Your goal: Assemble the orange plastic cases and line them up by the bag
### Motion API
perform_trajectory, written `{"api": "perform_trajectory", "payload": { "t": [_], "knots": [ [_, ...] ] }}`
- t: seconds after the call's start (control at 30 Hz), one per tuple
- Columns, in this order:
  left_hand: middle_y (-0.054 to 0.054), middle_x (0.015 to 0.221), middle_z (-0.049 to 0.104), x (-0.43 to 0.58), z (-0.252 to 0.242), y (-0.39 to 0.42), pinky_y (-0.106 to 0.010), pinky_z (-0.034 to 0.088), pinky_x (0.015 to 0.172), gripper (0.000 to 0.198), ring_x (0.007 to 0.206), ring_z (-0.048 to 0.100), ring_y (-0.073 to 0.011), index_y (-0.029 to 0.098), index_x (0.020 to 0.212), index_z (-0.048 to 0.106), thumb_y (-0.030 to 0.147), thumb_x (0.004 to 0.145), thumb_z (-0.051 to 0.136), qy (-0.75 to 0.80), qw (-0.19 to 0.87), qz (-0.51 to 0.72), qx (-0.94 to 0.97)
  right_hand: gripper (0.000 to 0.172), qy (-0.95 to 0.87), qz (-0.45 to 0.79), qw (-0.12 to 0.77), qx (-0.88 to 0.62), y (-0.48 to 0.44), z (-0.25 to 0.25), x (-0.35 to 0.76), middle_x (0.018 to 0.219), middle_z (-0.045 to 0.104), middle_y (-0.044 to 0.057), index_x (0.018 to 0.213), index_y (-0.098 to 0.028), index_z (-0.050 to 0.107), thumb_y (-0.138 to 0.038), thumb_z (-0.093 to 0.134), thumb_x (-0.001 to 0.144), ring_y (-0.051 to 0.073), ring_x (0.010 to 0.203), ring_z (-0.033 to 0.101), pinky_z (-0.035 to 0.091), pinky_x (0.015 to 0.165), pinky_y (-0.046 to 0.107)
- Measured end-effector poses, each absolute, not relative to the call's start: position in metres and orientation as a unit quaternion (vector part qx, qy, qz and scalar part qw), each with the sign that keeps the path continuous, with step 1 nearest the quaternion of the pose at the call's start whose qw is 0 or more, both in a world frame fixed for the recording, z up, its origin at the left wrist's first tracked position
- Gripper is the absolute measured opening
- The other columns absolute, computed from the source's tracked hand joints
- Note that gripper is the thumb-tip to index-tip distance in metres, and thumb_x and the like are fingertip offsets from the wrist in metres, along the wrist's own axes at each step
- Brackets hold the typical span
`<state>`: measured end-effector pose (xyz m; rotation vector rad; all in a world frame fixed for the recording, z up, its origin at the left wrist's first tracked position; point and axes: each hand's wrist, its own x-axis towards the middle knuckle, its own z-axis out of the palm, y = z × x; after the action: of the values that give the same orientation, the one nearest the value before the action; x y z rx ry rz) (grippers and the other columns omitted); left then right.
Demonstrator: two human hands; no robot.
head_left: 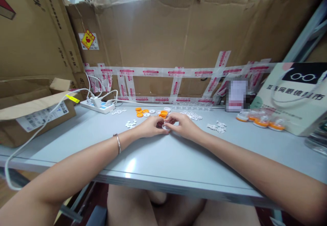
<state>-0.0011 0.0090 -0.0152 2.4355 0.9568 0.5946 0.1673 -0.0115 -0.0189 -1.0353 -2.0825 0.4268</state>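
A cardboard box (33, 107) and a white power strip (98, 106) sat at the left of the grey table (163, 161), with loose orange rings (140, 112) beyond. The left hand (150, 126) and right hand (182, 125) met at mid-table, the fingertips of both pinched on 1 small clear piece (165, 127) just above the surface. Orange-based pieces (260, 122) lay beside a paper bag (293, 96) at the right.

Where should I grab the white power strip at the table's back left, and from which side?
Probably pinch the power strip across its narrow width toward the right end, coming from above. The plugs crowd its left part, and it lies flat on the table. The left hand and right hand are pinching a small clear piece.
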Motion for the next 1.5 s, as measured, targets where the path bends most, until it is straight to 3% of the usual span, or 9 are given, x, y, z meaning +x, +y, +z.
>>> {"api": "perform_trajectory", "payload": {
  "t": [0.27,0.47,0.7,0.83,0.97,1.2,1.33,1.4,1.5],
  "knots": [
    [0.000,0.073,0.054,-0.001,-0.014,0.007,-0.021,0.033,0.055,0.037,0.064,0.045,-0.0113,0.013,0.084,0.057,0.044,0.064,0.064,0.337,0.265,0.212,0.878,0.009,-0.823,0.181,0.381,-0.381,-0.015,-0.016,0.168,0.076,0.062,0.003,0.077,-0.017,0.059,-0.024,0.056,0.073,0.013,0.068,0.057,0.046,0.066,0.027],
    [-0.002,0.076,0.054,-0.001,-0.011,0.005,-0.023,0.035,0.059,0.040,0.068,0.047,-0.0131,0.012,0.084,0.058,0.047,0.064,0.062,0.356,0.228,0.200,0.884,0.021,-0.753,0.091,0.487,-0.434,0.008,-0.012,0.189,0.093,0.063,0.006,0.091,-0.018,0.059,-0.032,0.049,0.080,0.017,0.083,0.058,0.045,0.075,0.031],
    [-0.002,0.077,0.053,0.001,-0.012,0.005,-0.023,0.035,0.061,0.040,0.070,0.047,-0.0137,0.013,0.082,0.056,0.048,0.065,0.061,0.362,0.222,0.197,0.884,0.027,-0.734,-0.088,0.334,-0.584,0.073,-0.019,0.218,0.109,0.054,0.012,0.099,-0.018,0.063,-0.029,0.051,0.077,0.026,0.106,0.043,0.033,0.091,0.039],
    [-0.002,0.076,0.053,0.002,-0.010,0.004,-0.024,0.034,0.061,0.036,0.069,0.046,-0.0137,0.013,0.078,0.055,0.047,0.066,0.061,0.361,0.215,0.193,0.887,0.039,-0.706,-0.091,0.255,-0.654,0.099,-0.022,0.208,0.124,0.044,0.013,0.109,-0.020,0.059,-0.040,0.051,0.077,0.030,0.116,0.032,0.030,0.092,0.042],
    [-0.002,0.079,0.054,0.001,-0.010,0.004,-0.024,0.035,0.063,0.038,0.072,0.047,-0.0146,0.013,0.085,0.057,0.046,0.066,0.061,0.367,0.227,0.196,0.881,0.036,-0.710,-0.089,0.226,-0.661,0.114,-0.026,0.200,0.119,0.048,0.015,0.104,-0.018,0.062,-0.038,0.054,0.074,0.031,0.113,0.036,0.031,0.091,0.042],
    [-0.003,0.079,0.054,0.000,-0.016,0.008,-0.024,0.036,0.063,0.041,0.072,0.047,-0.0142,0.013,0.088,0.057,0.048,0.067,0.060,0.344,0.227,0.211,0.886,0.025,-0.731,-0.118,0.249,-0.624,0.114,-0.029,0.197,0.102,0.058,0.015,0.092,-0.014,0.065,-0.025,0.055,0.072,0.027,0.103,0.045,0.031,0.091,0.041],
    [-0.002,0.078,0.051,-0.001,-0.015,0.014,-0.023,0.035,0.060,0.041,0.069,0.046,-0.0131,0.013,0.084,0.055,0.050,0.067,0.058,0.332,0.244,0.196,0.890,0.024,-0.728,-0.138,0.284,-0.608,0.110,-0.019,0.196,0.093,0.062,0.011,0.094,-0.015,0.062,-0.022,0.051,0.074,0.026,0.099,0.050,0.022,0.098,0.050],
    [-0.001,0.076,0.050,0.000,-0.013,0.018,-0.023,0.035,0.059,0.043,0.068,0.045,-0.0129,0.014,0.081,0.054,0.053,0.065,0.058,0.329,0.245,0.177,0.895,0.025,-0.712,-0.131,0.343,-0.599,0.104,-0.012,0.195,0.097,0.062,0.010,0.097,-0.017,0.059,-0.024,0.050,0.075,0.026,0.099,0.051,0.022,0.097,0.053],
    [0.000,0.074,0.049,0.004,-0.012,0.024,-0.022,0.034,0.057,0.043,0.066,0.044,-0.0123,0.014,0.078,0.052,0.054,0.064,0.059,0.318,0.250,0.165,0.899,0.024,-0.700,-0.026,0.478,-0.531,0.081,-0.004,0.194,0.097,0.061,0.009,0.094,-0.016,0.058,-0.027,0.054,0.072,0.023,0.092,0.055,0.039,0.087,0.044]
  ]
}}
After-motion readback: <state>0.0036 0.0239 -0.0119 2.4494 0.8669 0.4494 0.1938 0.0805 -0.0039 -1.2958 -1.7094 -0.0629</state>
